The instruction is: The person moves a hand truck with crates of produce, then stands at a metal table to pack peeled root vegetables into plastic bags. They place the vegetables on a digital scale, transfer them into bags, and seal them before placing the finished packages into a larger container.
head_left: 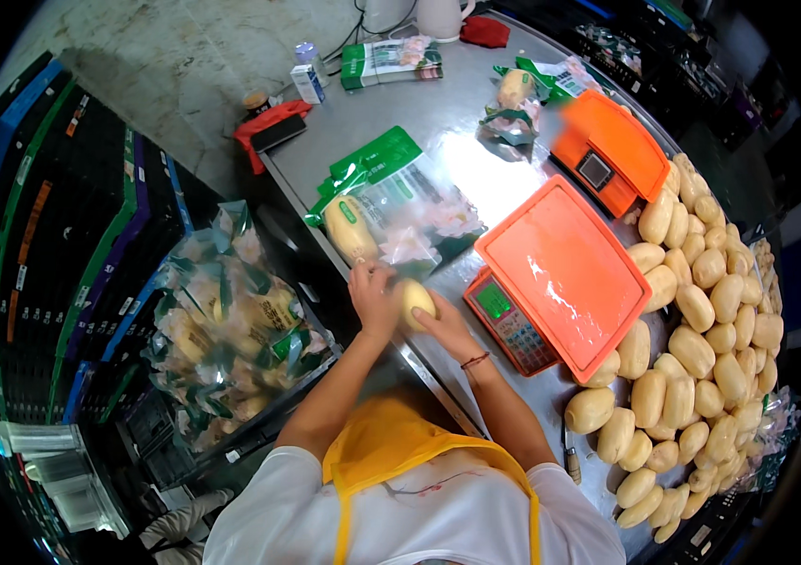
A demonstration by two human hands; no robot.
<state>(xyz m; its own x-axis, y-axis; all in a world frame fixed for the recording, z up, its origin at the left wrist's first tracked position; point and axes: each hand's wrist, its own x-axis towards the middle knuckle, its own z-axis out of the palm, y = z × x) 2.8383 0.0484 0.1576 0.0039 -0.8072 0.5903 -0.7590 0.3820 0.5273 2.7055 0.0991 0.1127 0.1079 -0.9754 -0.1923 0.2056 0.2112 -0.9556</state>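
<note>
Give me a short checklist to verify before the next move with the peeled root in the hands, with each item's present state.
1. Pale peeled root held by both hands, left hand and right hand: ok.
2. Green-and-clear bags lie within reach on the steel table: ok.
3. Nearer orange scale has a bare platform: ok.
4. Scale display reading: cannot tell.
5. Pile of peeled roots stays on the table: ok.
6. Firmness of the grip on the root: cannot tell.
</note>
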